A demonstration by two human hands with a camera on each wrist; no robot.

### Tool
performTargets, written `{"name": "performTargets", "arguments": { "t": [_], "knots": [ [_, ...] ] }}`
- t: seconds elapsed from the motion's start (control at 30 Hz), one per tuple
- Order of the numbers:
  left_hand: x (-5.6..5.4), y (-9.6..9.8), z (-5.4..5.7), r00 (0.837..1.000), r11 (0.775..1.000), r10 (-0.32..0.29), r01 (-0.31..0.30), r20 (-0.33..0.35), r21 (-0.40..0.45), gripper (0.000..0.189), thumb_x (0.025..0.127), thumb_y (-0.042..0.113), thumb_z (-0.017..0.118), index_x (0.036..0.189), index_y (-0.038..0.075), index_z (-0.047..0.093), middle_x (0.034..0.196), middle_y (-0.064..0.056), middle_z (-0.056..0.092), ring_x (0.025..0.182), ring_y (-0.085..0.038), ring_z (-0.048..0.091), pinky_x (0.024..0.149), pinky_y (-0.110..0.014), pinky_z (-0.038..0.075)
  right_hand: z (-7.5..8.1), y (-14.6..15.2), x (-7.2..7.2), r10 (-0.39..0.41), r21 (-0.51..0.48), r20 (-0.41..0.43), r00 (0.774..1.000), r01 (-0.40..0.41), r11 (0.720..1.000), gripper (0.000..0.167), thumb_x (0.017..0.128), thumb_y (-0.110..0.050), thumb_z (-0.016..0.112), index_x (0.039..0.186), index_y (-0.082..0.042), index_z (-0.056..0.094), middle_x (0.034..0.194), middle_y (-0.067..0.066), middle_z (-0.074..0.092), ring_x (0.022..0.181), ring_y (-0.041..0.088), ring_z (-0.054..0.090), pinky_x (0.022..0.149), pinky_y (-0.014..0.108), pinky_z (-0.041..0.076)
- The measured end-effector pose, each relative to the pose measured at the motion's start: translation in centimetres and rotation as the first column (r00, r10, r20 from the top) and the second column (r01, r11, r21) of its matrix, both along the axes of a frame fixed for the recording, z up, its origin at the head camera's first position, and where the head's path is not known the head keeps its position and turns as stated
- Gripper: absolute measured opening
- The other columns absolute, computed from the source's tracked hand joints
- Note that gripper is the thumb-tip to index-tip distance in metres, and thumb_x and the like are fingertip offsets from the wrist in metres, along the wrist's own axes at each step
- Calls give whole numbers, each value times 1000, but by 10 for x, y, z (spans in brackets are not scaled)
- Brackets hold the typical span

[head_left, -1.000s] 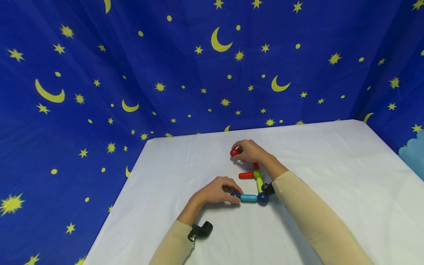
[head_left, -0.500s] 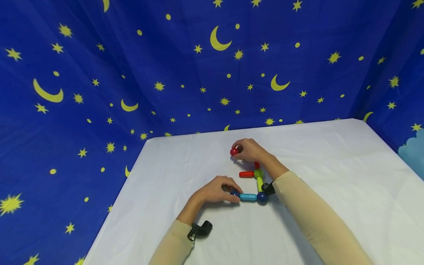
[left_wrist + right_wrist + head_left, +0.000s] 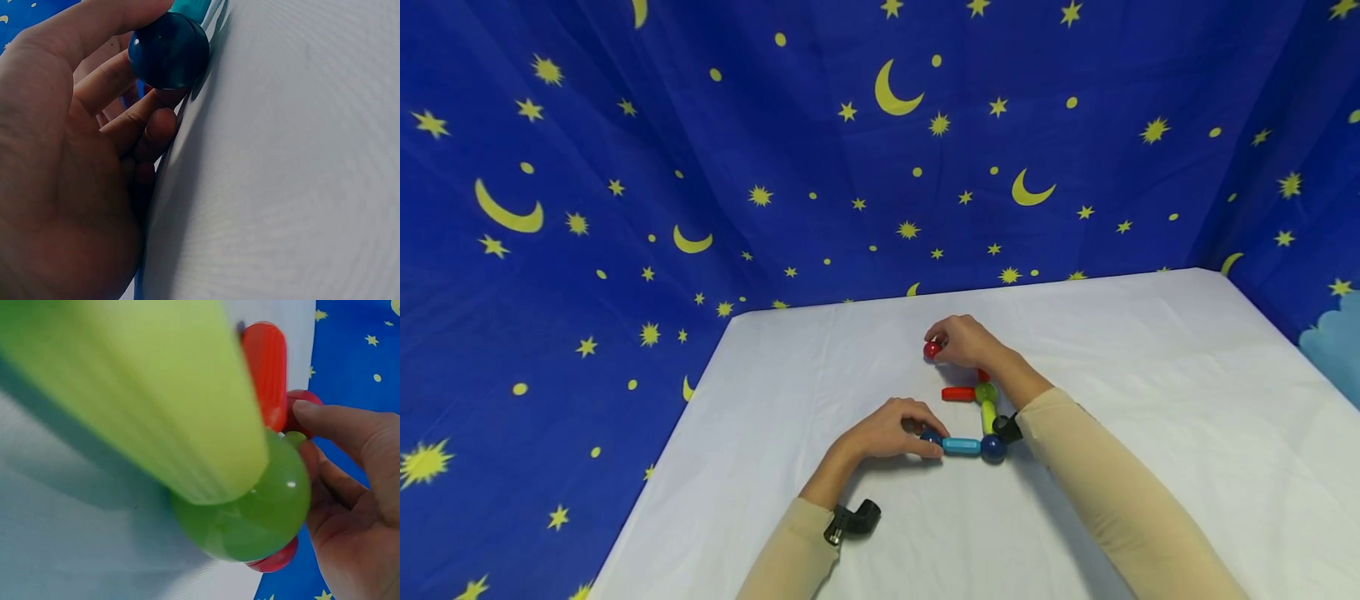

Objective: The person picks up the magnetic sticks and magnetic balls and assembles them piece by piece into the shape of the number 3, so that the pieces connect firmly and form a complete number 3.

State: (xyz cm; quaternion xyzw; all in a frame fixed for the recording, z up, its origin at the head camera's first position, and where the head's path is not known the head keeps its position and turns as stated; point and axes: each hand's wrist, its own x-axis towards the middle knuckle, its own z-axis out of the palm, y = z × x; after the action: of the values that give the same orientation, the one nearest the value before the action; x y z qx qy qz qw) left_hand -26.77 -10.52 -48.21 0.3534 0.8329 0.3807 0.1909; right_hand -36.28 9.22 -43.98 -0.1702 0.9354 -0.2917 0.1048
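My left hand (image 3: 887,431) pinches a dark blue ball (image 3: 169,53) between thumb and fingers, low over the white cloth. A light blue rod (image 3: 961,446) joins that ball to a second dark blue ball (image 3: 993,450). From there a yellow-green rod (image 3: 988,417) runs to a green ball (image 3: 987,392). One red rod (image 3: 958,393) points left from the green ball; another red rod (image 3: 982,376) runs away from it, partly hidden by my right wrist. Farther back, my right hand (image 3: 967,342) holds a red ball (image 3: 932,350) in its fingertips. A small yellow-green part (image 3: 294,435) shows by those fingers.
A white cloth (image 3: 1112,358) covers the table under the pieces. Behind it hangs a blue curtain (image 3: 820,142) with yellow moons and stars. Black wrist cameras sit at the left cuff (image 3: 859,518) and the right cuff (image 3: 1009,427), the latter close beside the yellow-green rod.
The red ball in my right fingertips has dipped slightly toward me and to the right over the last half second. My left hand keeps its hold on the blue ball.
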Motion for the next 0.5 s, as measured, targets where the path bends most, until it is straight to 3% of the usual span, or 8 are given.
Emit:
{"name": "performTargets", "arguments": {
  "t": [0.5],
  "knots": [
    [0, 1, 0, 1000, 1000, 3, -3, -4, -13, 22, 77, 40, 74, 99, 34, 72, 92, 15, 67, 86, -6, 56, 76, -22, 47, -3, 9, 0, -22, -90, 33, 999, 25, 996, 40, 81, -21, 73, 118, -12, 64, 115, 7, 66, 100, 21, 60, 89, 37, 51]
  ]
}}
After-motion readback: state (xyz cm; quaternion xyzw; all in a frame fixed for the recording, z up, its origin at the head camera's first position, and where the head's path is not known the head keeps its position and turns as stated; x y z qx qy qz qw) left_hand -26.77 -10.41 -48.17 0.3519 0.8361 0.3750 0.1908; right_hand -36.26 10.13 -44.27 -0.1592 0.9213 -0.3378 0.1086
